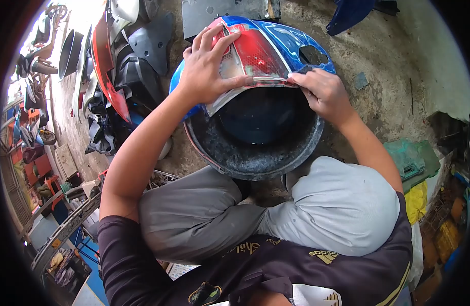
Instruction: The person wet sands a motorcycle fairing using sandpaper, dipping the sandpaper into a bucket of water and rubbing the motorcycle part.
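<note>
Head view, watched from my remote post. Setting: rough concrete floor point(377, 109); loose vehicle panels point(148, 43) heaped at left. Item: black basin point(255, 166), on the floor before the grey-trousered knees point(347, 201). Item: red-and-blue panel point(260, 53), over the basin's far side. Left hand point(207, 66): fingers spread, laid on the panel. Right hand point(324, 94): fingers curled at its near edge; I cannot tell what they grip.

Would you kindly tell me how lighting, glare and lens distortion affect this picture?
Head view: black, rounded vignetting with wide-angle warping towards the edges; head view, upper left: washed out by bright light; head view, centre: white glints on the panel's blue areas, the bucket's inside dark, left hand and right hand fairly sharp.
</note>
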A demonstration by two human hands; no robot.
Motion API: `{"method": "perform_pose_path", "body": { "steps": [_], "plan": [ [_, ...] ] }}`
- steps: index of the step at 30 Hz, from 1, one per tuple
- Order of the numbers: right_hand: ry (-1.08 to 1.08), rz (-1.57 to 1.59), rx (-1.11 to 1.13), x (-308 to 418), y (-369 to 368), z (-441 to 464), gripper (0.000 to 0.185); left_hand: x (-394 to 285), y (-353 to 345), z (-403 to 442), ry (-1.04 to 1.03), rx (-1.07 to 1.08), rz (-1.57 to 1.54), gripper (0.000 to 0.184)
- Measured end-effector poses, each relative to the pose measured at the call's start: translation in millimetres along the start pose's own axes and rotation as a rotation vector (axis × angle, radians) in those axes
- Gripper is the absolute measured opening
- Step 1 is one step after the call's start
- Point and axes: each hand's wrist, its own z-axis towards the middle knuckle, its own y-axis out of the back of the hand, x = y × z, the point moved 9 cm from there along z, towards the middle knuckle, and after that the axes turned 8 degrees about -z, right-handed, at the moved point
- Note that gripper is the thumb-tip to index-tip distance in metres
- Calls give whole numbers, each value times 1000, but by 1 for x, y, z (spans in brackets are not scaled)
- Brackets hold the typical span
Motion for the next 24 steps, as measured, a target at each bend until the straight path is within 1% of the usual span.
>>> {"method": "perform_pose_path", "body": {
  "steps": [5,6,9,10,13,17,18,21,24],
  "plan": [
    [1,24,31,1,3,-7,37,1,0,0,8,4,14,107],
    [-1,43,-20,0,3,-4,36,0,-1,-1,-4,-2,2,107],
    [-13,49,-79,4,3,-4,34,0,1,1,-23,-16,-4,107],
    [-43,12,-4,6,1,-7,32,-1,1,0,-11,-10,6,107],
    [-30,48,-58,-4,4,-2,36,1,2,0,6,-7,17,107],
    [-29,34,-40,-4,1,-8,38,-1,2,0,-8,-12,-1,107],
    [-21,8,-12,-4,2,-9,41,0,1,0,0,0,13,108],
    [-24,31,-113,-11,4,-3,44,0,1,1,-13,-12,14,108],
    [-14,-38,41,1,2,-7,39,0,0,0,2,22,69,107]
  ]
}}
